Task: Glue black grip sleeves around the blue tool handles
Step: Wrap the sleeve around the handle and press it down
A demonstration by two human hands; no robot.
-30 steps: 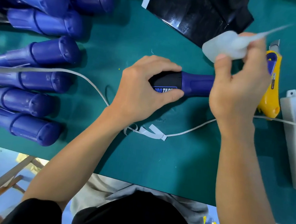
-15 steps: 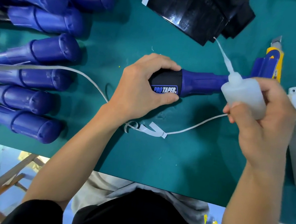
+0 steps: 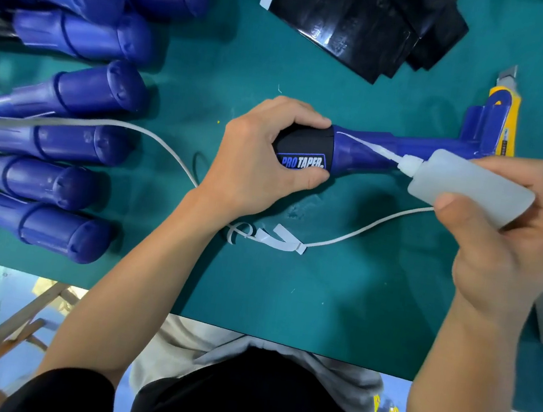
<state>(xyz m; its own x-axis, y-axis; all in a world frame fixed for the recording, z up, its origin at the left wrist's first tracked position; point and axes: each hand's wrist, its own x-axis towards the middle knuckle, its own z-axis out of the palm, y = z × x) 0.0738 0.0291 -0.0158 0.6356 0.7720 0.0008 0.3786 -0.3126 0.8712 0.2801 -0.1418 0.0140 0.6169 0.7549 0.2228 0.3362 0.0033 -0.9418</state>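
Hands: two, both occupied.

- Left hand (image 3: 262,156): fingers and thumb curled round the black grip sleeve (image 3: 303,140), which sits on the butt end of the blue tool handle (image 3: 356,154). A blue-and-white label on the sleeve faces up.
- Right hand (image 3: 506,243): wrapped round a cloudy glue bottle (image 3: 466,183), thumb pressed on its near side.
- Nozzle (image 3: 374,148): long, thin and white. It lies along the bare blue plastic, and its tip reaches the right edge of the sleeve.
- Handle, lie: the long axis runs left to right across the table (image 3: 286,294), rising a little toward the right. The sleeved end is under the left hand. The forked far end is just beside a yellow knife (image 3: 508,98). Whether the handle rests on the table or is held just off it cannot be told.
- Judgement: the sleeve's open edge faces the right hand, which is nearer the bare stretch. Any glue line would likely be drawn along that axis while the left hand steadies or turns the handle.
- Left of the hands: a row of blue handles (image 3: 81,91) without sleeves, butt ends pointing right.
- Far side of the table: a stack of black sleeves (image 3: 356,20).
- Near side of the handle: a white cord (image 3: 167,147) passing beneath the left wrist.
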